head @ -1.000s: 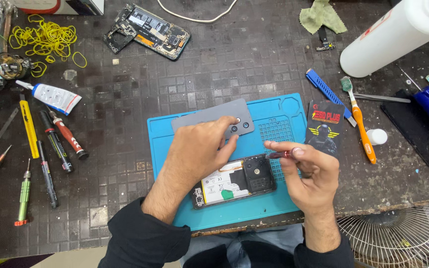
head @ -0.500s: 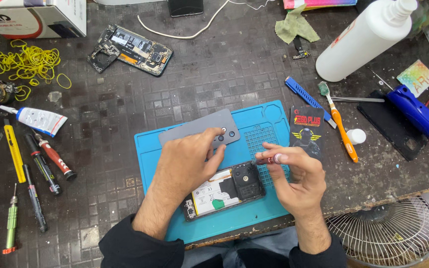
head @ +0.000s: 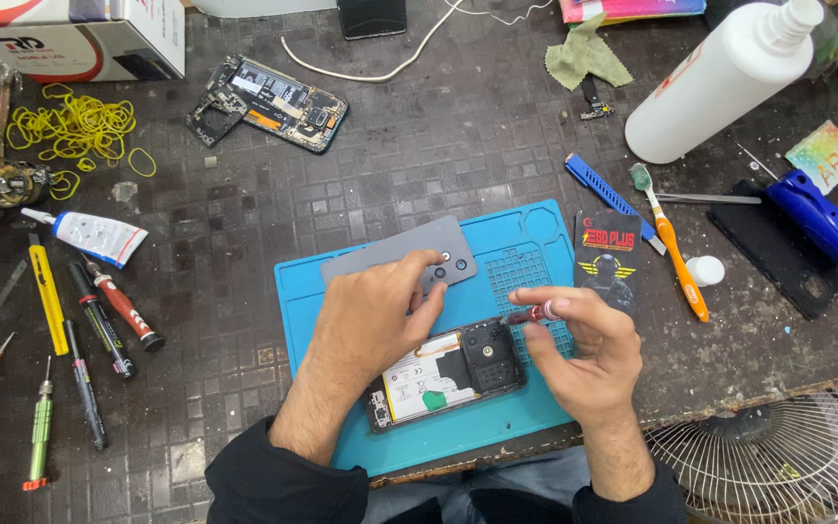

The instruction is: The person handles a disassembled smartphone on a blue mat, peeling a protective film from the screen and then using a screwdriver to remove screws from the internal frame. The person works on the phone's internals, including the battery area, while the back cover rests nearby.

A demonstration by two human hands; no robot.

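dark workbench, crowded from edge to edge

the dark tiled workbench (head: pixel 497 126) carries a blue mat (head: pixel 535 238) at its near edge. yellow rubber bands (head: pixel 75 131) and a cardboard box (head: pixel 80 39) sit at the far left corner, screwdrivers (head: pixel 99 320) line the left edge, and a white bottle (head: pixel 720 82) lies toward the far right corner.
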